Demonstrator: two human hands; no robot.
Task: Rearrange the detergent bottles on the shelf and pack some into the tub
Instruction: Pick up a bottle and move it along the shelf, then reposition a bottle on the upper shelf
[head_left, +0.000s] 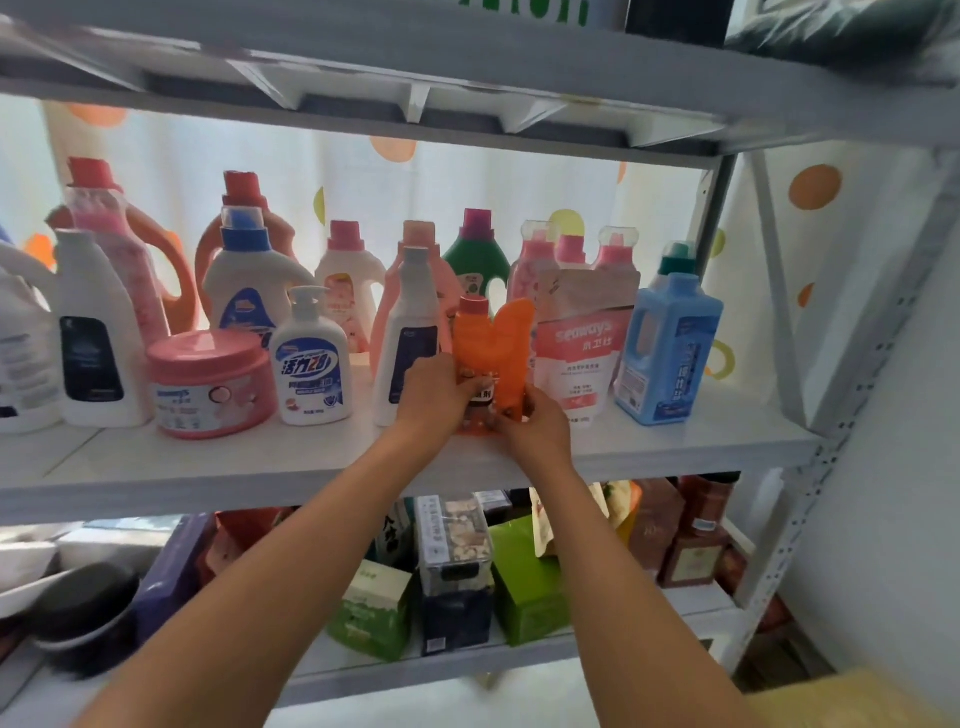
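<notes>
Orange bottle (491, 353) stands between left grip (434, 392) and right grip (535, 423).

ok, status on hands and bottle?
Left hand and right hand: both grip the small orange handled bottle, upright at shelf front. Tight neighbours: white bottle left, pink-white pouch right.

"Seaways" on pink pouch (579, 343), pink tub (210, 384)

The orange bottle (491, 345) is seen to be of glossy, smooth plastic, as is the blue bottle (670, 348). The shelf (260, 462) board is finished matt white; its frame (774, 291) is made of painted metal. The pouch (582, 343) looks of soft film.
</notes>
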